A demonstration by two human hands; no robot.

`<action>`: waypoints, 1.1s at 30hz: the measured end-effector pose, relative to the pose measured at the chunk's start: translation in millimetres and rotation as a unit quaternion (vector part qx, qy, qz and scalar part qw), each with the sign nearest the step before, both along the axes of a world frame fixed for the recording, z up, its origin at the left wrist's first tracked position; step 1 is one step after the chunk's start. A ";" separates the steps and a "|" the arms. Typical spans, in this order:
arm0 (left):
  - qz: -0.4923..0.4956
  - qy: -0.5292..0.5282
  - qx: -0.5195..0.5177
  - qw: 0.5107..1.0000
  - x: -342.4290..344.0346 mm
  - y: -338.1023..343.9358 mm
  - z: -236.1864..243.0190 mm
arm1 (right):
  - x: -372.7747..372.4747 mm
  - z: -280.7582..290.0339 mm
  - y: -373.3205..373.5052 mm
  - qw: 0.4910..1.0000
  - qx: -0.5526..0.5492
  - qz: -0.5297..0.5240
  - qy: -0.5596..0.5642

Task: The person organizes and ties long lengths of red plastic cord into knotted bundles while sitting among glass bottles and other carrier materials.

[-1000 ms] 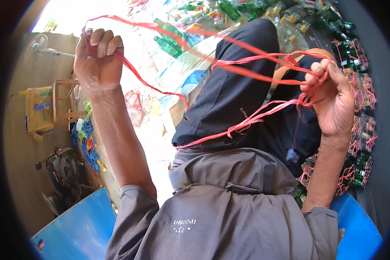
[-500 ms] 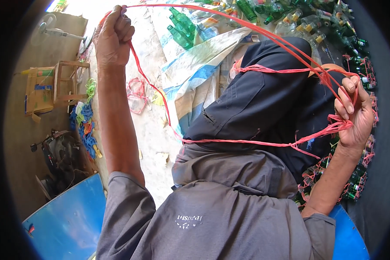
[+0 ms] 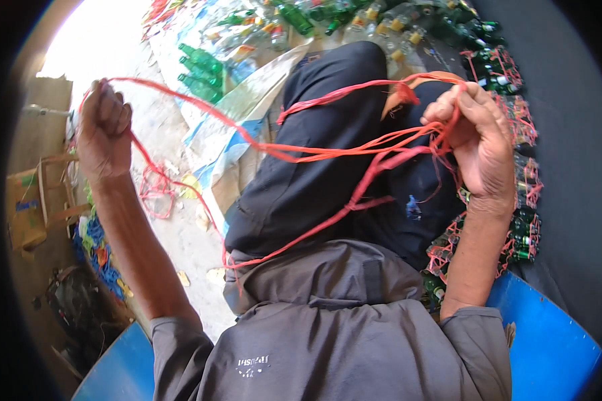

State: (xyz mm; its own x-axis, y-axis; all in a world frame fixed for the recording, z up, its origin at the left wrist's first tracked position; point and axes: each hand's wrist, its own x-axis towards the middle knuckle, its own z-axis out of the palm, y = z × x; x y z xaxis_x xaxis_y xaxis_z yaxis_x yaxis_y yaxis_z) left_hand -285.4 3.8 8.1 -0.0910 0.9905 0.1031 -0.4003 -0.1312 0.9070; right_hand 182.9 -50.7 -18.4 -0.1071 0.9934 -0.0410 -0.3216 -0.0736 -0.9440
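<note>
Above dark trousers (image 3: 314,194), a slack loop of thin red plastic twine (image 3: 308,159)

From the head camera, the twine looks stringy, bright red shading to orange, with several strands bunched toward the right, a knot, and a short loose end. One stretch dips across the thighs between the hands; another falls at the left, turns near the lower edge of the grey cloth shirt (image 3: 334,354) and climbs rightward again.

Both bare forearms (image 3: 140,240) come up from below, wide apart. At the upper left, the left hand (image 3: 106,137) stands upright; opposite it, the right hand (image 3: 478,140) is raised, its wrist toward the camera.

Left fingers (image 3: 116,115) curl into a fist around the twine. Right fingers (image 3: 437,111) are bent inward, holding gathered strands near the thumb. Beyond the knees lie green glass bottles (image 3: 203,67).
</note>
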 end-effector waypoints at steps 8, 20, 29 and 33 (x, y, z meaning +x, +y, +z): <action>-0.019 -0.031 0.007 0.999 22.3 2.7 -7.1 | 10.0 7.9 -7.3 0.998 0.025 -0.037 -0.053; 0.103 0.107 -0.025 0.989 57.2 -8.8 -14.9 | 10.9 16.3 -9.0 0.997 0.015 -0.042 -0.056; 0.036 0.272 0.010 0.962 127.0 -37.0 -16.2 | 7.5 11.3 -6.1 0.999 0.005 -0.013 -0.036; 0.008 0.289 0.032 0.957 151.1 -43.5 -15.7 | 0.3 9.6 -5.5 0.999 0.002 -0.020 -0.047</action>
State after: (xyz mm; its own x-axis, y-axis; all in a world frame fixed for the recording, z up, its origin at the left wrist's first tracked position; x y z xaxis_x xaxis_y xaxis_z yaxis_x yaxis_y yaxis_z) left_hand -134.3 -39.7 -7.6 -0.0161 0.9795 0.2008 0.1687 -0.1953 0.9661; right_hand 183.2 -56.2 -8.7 -0.0637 0.9969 -0.0453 -0.2348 -0.0591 -0.9702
